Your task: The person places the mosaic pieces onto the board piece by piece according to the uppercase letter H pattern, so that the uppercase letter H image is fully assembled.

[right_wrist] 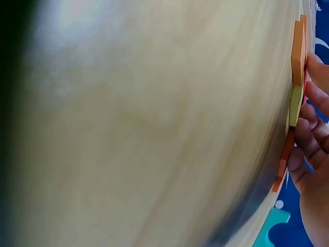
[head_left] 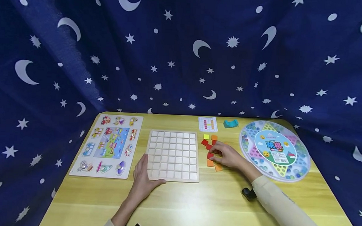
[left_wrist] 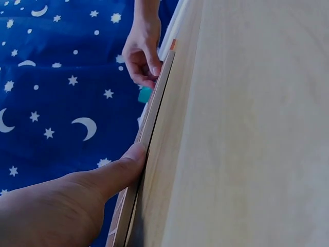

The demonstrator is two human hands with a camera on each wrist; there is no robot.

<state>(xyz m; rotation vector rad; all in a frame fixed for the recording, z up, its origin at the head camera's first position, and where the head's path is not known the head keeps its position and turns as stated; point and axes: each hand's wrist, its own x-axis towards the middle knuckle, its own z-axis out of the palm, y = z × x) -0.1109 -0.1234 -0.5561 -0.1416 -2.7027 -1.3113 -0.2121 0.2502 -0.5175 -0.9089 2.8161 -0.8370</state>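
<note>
A wooden grid board (head_left: pixel 173 156) with bare square cells lies on the table. My left hand (head_left: pixel 143 178) rests at its near-left corner, fingers along the left side. The left thumb (left_wrist: pixel 126 162) presses against the board's near edge. To the right of the board my right hand (head_left: pixel 227 155) is over a cluster of small square tiles. Its thumb and index finger pinch a red tile (head_left: pixel 210 155) on opposite sides. Around it lie another red tile (head_left: pixel 204 142), orange tiles (head_left: pixel 210 163) and a yellow tile (head_left: pixel 206 136). The right palm hides part of the cluster.
A picture puzzle board (head_left: pixel 111 145) lies at the left. At the right is a round Chinese checkers box (head_left: pixel 274 150) with marbles. A printed pattern card (head_left: pixel 207 124) and a teal block (head_left: pixel 230 123) sit at the back, before a blue star-patterned curtain (head_left: pixel 183 52).
</note>
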